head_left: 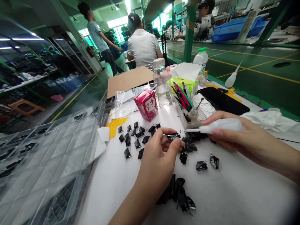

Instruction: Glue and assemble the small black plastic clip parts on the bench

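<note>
My left hand [158,154] pinches a small glossy black piece [173,136] between thumb and fingers. My right hand [234,136] grips a white squeeze bottle [220,125], and its thin metal nozzle reaches almost to that piece. Several similar black pieces [127,140] lie in loose rows on the white table surface [112,200] to the left. More of them sit in a heap [178,192] below my left wrist, and others [194,135] are piled beneath the nozzle. Two lie apart [207,162] on the right.
A clear plastic compartment tray [51,156] tilts up along the left table edge. Ahead stand a pink box [146,104], a glass jar [162,84], a tray of pens and tools [182,100], a black panel [222,100] and a cardboard sheet [128,80]. Co-workers stand and sit beyond.
</note>
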Demonstrator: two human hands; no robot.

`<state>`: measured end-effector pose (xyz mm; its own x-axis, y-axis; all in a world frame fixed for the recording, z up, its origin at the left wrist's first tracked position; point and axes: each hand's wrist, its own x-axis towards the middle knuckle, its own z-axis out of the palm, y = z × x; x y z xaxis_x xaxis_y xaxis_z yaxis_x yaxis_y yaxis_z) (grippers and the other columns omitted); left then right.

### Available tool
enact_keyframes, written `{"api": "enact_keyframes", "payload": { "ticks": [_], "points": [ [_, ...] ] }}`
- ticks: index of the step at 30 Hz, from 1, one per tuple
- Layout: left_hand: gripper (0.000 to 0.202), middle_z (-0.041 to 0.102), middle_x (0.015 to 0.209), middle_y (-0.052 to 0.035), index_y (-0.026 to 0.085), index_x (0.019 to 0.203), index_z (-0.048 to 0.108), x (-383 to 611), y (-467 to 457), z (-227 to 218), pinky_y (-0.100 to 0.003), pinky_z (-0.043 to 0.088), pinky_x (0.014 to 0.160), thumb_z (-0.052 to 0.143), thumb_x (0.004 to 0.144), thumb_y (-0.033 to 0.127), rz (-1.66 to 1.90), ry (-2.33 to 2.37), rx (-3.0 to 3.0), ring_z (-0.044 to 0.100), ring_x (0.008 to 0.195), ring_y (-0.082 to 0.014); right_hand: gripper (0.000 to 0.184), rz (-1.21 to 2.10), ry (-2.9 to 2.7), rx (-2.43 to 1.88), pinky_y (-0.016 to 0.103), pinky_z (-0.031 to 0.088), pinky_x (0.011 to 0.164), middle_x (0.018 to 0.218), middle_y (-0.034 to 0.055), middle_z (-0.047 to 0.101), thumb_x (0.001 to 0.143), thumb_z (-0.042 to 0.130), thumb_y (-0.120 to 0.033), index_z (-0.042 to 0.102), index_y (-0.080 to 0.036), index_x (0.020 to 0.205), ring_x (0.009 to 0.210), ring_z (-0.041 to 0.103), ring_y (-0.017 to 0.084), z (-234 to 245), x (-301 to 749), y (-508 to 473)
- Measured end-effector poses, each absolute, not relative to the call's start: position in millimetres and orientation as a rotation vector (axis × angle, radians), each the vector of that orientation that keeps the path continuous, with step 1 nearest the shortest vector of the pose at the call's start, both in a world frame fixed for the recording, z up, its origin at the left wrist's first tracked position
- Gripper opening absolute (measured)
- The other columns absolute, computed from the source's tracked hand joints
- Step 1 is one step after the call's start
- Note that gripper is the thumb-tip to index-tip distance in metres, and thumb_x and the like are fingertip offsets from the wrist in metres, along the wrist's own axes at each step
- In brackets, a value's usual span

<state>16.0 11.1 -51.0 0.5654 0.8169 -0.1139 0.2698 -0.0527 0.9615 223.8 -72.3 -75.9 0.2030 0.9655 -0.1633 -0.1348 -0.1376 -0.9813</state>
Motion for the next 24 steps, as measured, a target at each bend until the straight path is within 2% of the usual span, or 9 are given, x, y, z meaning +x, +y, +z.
{"api": "enact_keyframes", "payload": {
  "ticks": [2, 5, 8, 12, 14, 16, 18, 20, 24],
  "points": [
    [0.012, 0.074, 0.083, -0.0019, 0.021, 0.104, 0.055, 16, 12, -50, -0.028, 0.051, 0.073, 0.056, 0.094, 0.028, 0.592, 0.965, 1.574, 0.070, 0.080, -0.0168, 0.031, 1.210, -0.853, -1.245, 0.021, 0.012, 0.043, 0.051, -0.0101, 0.029, 0.081, 0.077, -0.051, 0.063, -0.027, 0.094, 0.047, 0.020, 0.007, -82, 223, -72],
    [0.011, 0.074, 0.083, -0.0020, 0.021, 0.103, 0.056, 15, 12, -50, -0.028, 0.050, 0.073, 0.058, 0.093, 0.026, 0.612, 0.992, 1.548, 0.069, 0.079, -0.0161, 0.028, 1.226, -0.819, -1.152, 0.021, 0.014, 0.042, 0.052, -0.0099, 0.021, 0.087, 0.069, -0.052, 0.062, -0.026, 0.083, 0.046, 0.015, 0.007, -88, 222, -72],
    [0.010, 0.073, 0.081, -0.0017, 0.020, 0.102, 0.057, 15, 14, -51, -0.026, 0.050, 0.073, 0.059, 0.093, 0.023, 0.609, 0.991, 1.506, 0.068, 0.079, -0.0154, 0.029, 1.251, -0.821, -1.106, 0.021, 0.018, 0.041, 0.047, -0.0089, 0.027, 0.091, 0.061, -0.052, 0.065, -0.025, 0.081, 0.043, 0.019, 0.007, -88, 222, -72],
    [0.011, 0.076, 0.082, -0.0015, 0.020, 0.102, 0.058, 15, 15, -53, -0.022, 0.048, 0.066, 0.061, 0.093, 0.023, 0.568, 0.932, 1.421, 0.068, 0.075, -0.0128, 0.027, 1.207, -0.857, -1.059, 0.020, 0.028, 0.039, 0.047, -0.0063, 0.043, 0.087, 0.066, -0.054, 0.071, -0.027, 0.086, 0.039, 0.032, 0.007, -82, 223, -73],
    [0.012, 0.076, 0.081, -0.0006, 0.020, 0.103, 0.059, 15, 15, -51, -0.021, 0.047, 0.064, 0.064, 0.092, 0.024, 0.530, 0.883, 1.342, 0.068, 0.073, -0.0112, 0.023, 1.155, -0.878, -1.040, 0.020, 0.036, 0.039, 0.063, -0.0037, 0.061, 0.086, 0.070, -0.050, 0.073, -0.033, 0.099, 0.041, 0.044, 0.008, -79, 222, -74],
    [0.014, 0.076, 0.080, 0.0002, 0.019, 0.103, 0.061, 15, 13, -49, -0.020, 0.046, 0.064, 0.066, 0.092, 0.024, 0.472, 0.842, 1.259, 0.067, 0.072, -0.0099, 0.029, 1.061, -0.948, -1.086, 0.021, 0.045, 0.042, 0.091, -0.0018, 0.071, 0.089, 0.070, -0.044, 0.069, -0.041, 0.117, 0.047, 0.055, 0.008, -78, 221, -76],
    [0.014, 0.076, 0.081, 0.0001, 0.018, 0.103, 0.062, 16, 11, -47, -0.020, 0.046, 0.066, 0.067, 0.091, 0.023, 0.400, 0.818, 1.218, 0.066, 0.073, -0.0094, 0.040, 0.974, -1.048, -1.191, 0.022, 0.051, 0.047, 0.104, -0.0019, 0.069, 0.092, 0.069, -0.039, 0.061, -0.047, 0.130, 0.052, 0.059, 0.008, -77, 219, -79],
    [0.013, 0.075, 0.080, 0.0001, 0.017, 0.102, 0.063, 17, 9, -46, -0.021, 0.045, 0.067, 0.067, 0.091, 0.022, 0.338, 0.800, 1.207, 0.064, 0.072, -0.0092, 0.043, 0.978, -1.116, -1.295, 0.020, 0.052, 0.049, 0.097, -0.0033, 0.065, 0.092, 0.069, -0.041, 0.058, -0.046, 0.133, 0.052, 0.058, 0.007, -77, 217, -81],
    [0.017, 0.071, 0.077, 0.0004, 0.016, 0.103, 0.062, 19, 3, -47, -0.023, 0.043, 0.068, 0.069, 0.089, 0.024, 0.268, 0.770, 1.207, 0.061, 0.072, -0.0110, 0.029, 1.219, -1.131, -1.379, 0.015, 0.045, 0.044, 0.073, -0.0056, 0.053, 0.086, 0.073, -0.050, 0.069, -0.030, 0.107, 0.050, 0.051, 0.005, -78, 215, -81]
  ]
}}
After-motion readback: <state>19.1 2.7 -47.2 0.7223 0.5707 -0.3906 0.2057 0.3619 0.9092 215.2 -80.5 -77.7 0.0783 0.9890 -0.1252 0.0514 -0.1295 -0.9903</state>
